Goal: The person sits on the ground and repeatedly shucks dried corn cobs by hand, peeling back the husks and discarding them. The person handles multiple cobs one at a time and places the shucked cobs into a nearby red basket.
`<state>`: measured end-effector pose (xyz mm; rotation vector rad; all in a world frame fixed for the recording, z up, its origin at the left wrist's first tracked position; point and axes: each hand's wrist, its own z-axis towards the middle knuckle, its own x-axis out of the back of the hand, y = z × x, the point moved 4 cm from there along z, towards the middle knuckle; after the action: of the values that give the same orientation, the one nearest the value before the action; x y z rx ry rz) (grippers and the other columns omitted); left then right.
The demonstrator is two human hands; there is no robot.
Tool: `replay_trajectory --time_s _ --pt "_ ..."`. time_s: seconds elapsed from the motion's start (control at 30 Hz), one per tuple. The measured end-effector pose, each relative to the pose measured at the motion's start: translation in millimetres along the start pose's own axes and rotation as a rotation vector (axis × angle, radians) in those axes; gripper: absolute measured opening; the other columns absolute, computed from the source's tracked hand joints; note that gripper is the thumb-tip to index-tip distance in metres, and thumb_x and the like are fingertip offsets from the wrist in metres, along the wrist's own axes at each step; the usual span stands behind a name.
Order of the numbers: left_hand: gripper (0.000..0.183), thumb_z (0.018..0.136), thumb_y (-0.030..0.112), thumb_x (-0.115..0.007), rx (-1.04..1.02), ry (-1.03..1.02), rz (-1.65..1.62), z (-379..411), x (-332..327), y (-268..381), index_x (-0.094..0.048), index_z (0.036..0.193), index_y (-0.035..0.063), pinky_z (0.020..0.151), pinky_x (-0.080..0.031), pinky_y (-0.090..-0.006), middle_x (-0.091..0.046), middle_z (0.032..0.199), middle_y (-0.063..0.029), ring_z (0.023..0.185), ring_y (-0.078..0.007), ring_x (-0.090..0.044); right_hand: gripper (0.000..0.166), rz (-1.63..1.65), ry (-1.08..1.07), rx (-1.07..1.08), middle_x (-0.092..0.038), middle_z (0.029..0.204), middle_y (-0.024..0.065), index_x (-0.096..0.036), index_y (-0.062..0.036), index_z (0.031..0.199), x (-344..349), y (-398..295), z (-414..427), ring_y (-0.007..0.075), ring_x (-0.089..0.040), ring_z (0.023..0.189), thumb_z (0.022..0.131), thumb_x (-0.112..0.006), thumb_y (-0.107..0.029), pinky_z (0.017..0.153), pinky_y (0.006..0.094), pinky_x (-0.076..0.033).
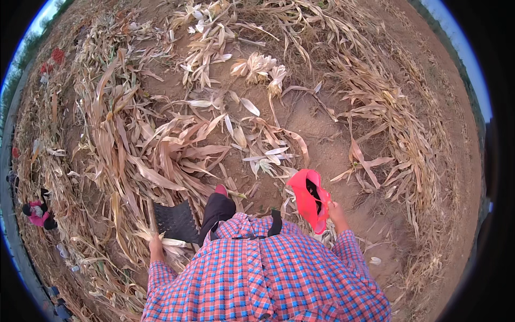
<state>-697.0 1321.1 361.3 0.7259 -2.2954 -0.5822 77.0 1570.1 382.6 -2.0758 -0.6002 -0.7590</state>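
Note:
My left hand (156,246), low on the left, is closed around pale dry corn husks (171,243); whether an ear or something else is in its grip cannot be told. Right beside it lies a black textured mat or basket-like piece (177,220), partly behind my dark trouser leg. On the other side, my right hand (334,211) grips the edge of a bright red-pink bag (303,197). Its mouth gapes and something dark shows inside. Husks and loose dry leaves (265,159) lie on the soil between and ahead of my hands.
Long rows of cut dry corn stalks run along the left (116,133) and right (394,116). Husk clusters (257,68) lie on bare soil ahead. Far left, a person in pink (38,213) is low among the stalks, and red bags (57,55) lie farther up.

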Motion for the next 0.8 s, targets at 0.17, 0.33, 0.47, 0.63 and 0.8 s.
replay_trajectory --time_s 0.17,0.33,0.47,0.63,0.8 --pt "0.049 0.091 0.035 -0.045 -0.082 -0.024 0.133 22 -64 124 -0.053 0.118 -0.0049 0.08 -0.044 -0.0434 -0.059 0.108 -0.0271 0.096 -0.0388 -0.058 0.038 -0.041 -0.078 -0.168 -0.056 0.064 0.0022 -0.062 -0.0007 0.081 -5 -11 37 0.012 -0.053 0.059 0.09 -0.049 -0.034 0.057 0.0284 -0.042" --pt "0.052 0.089 0.035 -0.05 -0.207 0.066 0.1 52 -80 219 -0.053 0.115 -0.0104 0.081 -0.044 -0.0374 -0.061 0.107 -0.0183 0.093 -0.0264 -0.059 0.037 -0.103 -0.106 -0.353 -0.06 0.07 0.0031 -0.063 -0.0022 0.083 11 -103 52 0.0125 -0.055 0.061 0.09 -0.048 -0.036 0.058 0.0287 -0.044" --pt "0.053 0.089 0.035 -0.052 -0.2 0.024 0.234 93 -102 290 -0.051 0.12 -0.0084 0.086 -0.042 -0.0347 -0.057 0.114 -0.0161 0.101 -0.0238 -0.055 0.035 -0.199 -0.195 -0.395 -0.062 0.077 0.0048 -0.063 -0.0039 0.09 -7 -153 85 0.0133 -0.057 0.066 0.089 -0.048 -0.036 0.059 0.0295 -0.045" --pt "0.055 0.09 0.034 -0.052 -0.282 0.062 -0.03 71 -156 427 -0.046 0.127 -0.0059 0.094 -0.038 -0.0333 -0.053 0.123 -0.013 0.109 -0.0218 -0.05 0.031 -0.054 -0.381 -0.464 -0.063 0.082 0.0039 -0.062 -0.004 0.098 -67 -147 179 0.0153 -0.059 0.071 0.089 -0.051 -0.032 0.063 0.0333 -0.048" --pt "0.064 0.091 0.033 -0.051 -0.348 0.041 -0.197 123 -214 477 -0.028 0.14 -0.0019 0.103 -0.031 -0.0342 -0.039 0.139 -0.0117 0.124 -0.022 -0.039 0.039 -0.031 -0.606 -0.609 -0.061 0.1 0.0071 -0.056 -0.0059 0.114 -96 -214 258 0.0233 -0.06 0.087 0.083 -0.062 -0.029 0.077 0.0396 -0.05"
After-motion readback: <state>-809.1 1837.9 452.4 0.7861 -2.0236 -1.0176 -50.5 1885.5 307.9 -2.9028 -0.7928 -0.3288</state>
